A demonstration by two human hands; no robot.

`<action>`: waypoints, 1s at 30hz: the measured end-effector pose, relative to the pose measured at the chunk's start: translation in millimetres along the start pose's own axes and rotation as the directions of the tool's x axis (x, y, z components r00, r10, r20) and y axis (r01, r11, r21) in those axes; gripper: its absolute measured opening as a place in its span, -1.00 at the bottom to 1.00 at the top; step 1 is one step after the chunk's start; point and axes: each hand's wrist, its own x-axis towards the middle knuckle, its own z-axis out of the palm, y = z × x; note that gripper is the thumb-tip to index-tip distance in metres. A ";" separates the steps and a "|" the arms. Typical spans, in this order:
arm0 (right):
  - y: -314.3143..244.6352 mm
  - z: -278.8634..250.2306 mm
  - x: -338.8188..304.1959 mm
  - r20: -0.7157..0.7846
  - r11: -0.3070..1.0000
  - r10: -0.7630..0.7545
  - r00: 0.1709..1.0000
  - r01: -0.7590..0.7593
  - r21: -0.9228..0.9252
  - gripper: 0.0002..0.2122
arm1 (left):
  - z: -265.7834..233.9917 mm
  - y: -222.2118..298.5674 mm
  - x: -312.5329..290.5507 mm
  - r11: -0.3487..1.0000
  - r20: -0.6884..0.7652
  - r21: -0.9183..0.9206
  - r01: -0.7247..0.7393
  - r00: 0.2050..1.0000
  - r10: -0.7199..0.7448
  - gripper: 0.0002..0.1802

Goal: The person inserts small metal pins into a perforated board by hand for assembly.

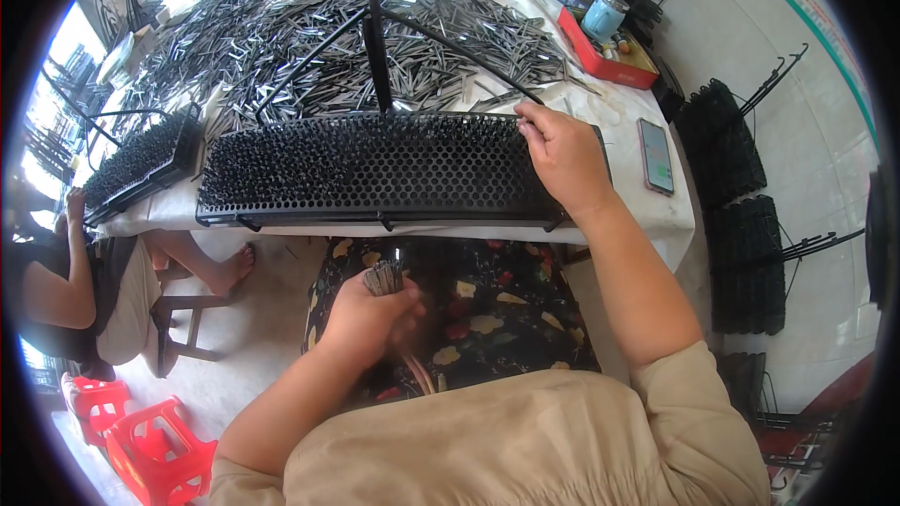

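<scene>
My left hand [358,320] is closed around a bundle of thin dark metal strips [382,277], held upright over my lap. A long black perforated rack [431,173] stands at the table's front edge. Its left part and far rows are filled with upright strips, while bare round holes show across the middle and right. Above the rack's far right end, my right hand [568,157] has thumb and forefinger pinched together. Whatever lies between those fingertips is too small to make out.
Loose strips [450,47] cover the table behind the rack. A phone [655,157] and a red tray [600,54] with a blue jar [605,15] are at right. Another person [70,290] sits at left by a second rack [141,169]. Red stools [164,450] stand below.
</scene>
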 end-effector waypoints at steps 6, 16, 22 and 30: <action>2.8 0.6 0.0 0.019 0.999 0.039 0.999 -0.039 0.016 -0.78 | -3.1 -2.5 1.3 1.000 0.024 -0.018 -0.003 1.000 0.003 -0.89; 9.2 -3.5 1.0 0.054 0.994 0.098 0.994 -0.101 0.047 -0.75 | -2.3 -1.7 1.1 1.000 0.008 0.016 0.013 1.000 -0.013 -0.89; 10.7 -4.6 0.1 0.091 0.987 0.124 0.988 -0.132 0.090 -0.72 | -2.7 -2.2 0.9 1.000 0.019 0.010 0.002 1.000 -0.002 -0.89; 15.3 -3.8 0.0 0.101 0.977 0.158 0.982 -0.171 0.132 -0.74 | -2.7 -1.9 0.8 1.000 0.022 -0.002 0.003 1.000 -0.003 -0.89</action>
